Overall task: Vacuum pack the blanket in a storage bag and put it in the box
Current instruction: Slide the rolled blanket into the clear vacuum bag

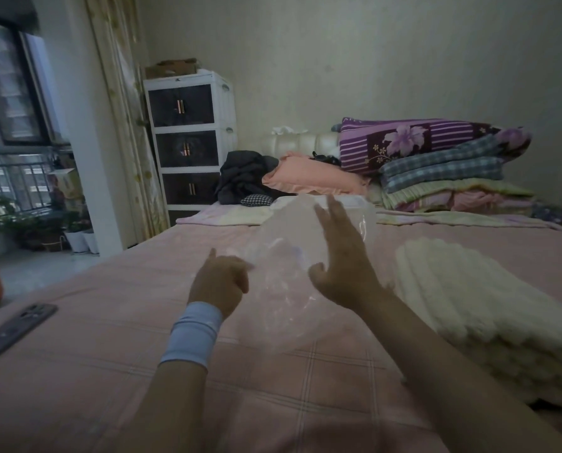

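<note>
A clear plastic storage bag (292, 230) is held up over the middle of the pink bed (110, 338). My left hand (219, 286), with a pale blue wristband, grips the bag's left edge in curled fingers. My right hand (341, 259) is raised against the bag's right side with its fingers spread and straight; whether it holds the plastic is unclear. A folded cream knitted blanket (488, 305) lies on the bed to the right of my right arm.
A stack of folded quilts (436, 158) and a pink pillow (312, 176) fill the head of the bed, with dark clothes (243, 174) beside them. A phone (15, 330) lies at the bed's left edge. A white drawer cabinet (188, 138) stands by the curtain.
</note>
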Tool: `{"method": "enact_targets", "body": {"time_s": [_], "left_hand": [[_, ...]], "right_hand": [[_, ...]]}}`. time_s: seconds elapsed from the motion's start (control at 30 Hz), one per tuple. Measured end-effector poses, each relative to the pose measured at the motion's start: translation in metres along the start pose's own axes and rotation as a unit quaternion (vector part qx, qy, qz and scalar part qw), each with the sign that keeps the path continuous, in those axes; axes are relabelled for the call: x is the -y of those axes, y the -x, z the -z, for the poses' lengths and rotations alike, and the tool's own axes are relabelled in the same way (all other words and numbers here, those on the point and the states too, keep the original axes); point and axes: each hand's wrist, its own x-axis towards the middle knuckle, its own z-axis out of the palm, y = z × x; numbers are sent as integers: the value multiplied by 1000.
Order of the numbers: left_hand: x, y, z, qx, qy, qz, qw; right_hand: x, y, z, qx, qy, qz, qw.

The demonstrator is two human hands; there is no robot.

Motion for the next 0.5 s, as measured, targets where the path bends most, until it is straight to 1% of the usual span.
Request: {"method": "enact_targets", "body": {"time_s": [0.03, 0.1, 0.13, 0.17, 0.2, 0.27, 0.3, 0.37, 0.4, 0.47, 0.5], "left_hand": [[-9, 1, -1, 35, 19, -10, 999], [-28, 5, -3, 121, 87, 7, 989], [-37, 6, -2, 163, 130, 17, 978], [-43, 7, 0, 187, 187, 32, 964], [-46, 9, 2, 189, 256, 60, 946], [-46, 11, 11, 148, 390, 148, 897], [-44, 11, 13, 115, 432, 192, 873], [-36, 11, 8, 27, 463, 274, 843], [-30, 8, 4, -21, 474, 327, 817], [-15, 3, -5, -92, 488, 438, 750], [-6, 2, -10, -97, 466, 467, 745]], "right_hand": [[9, -4, 1, 6, 59, 66, 996], [20, -7, -2, 68, 206, 160, 963], [22, -4, -5, 109, 264, 179, 942], [20, 0, -10, 158, 304, 173, 923], [15, 6, -15, 199, 334, 147, 910], [2, 18, -15, 243, 360, 59, 899], [-4, 21, -13, 259, 363, 11, 895], [-14, 25, -9, 294, 365, -48, 882], [-16, 26, -8, 304, 367, -57, 877], [-20, 29, -9, 313, 369, -64, 873], [-21, 31, -9, 315, 366, -67, 873]]}}
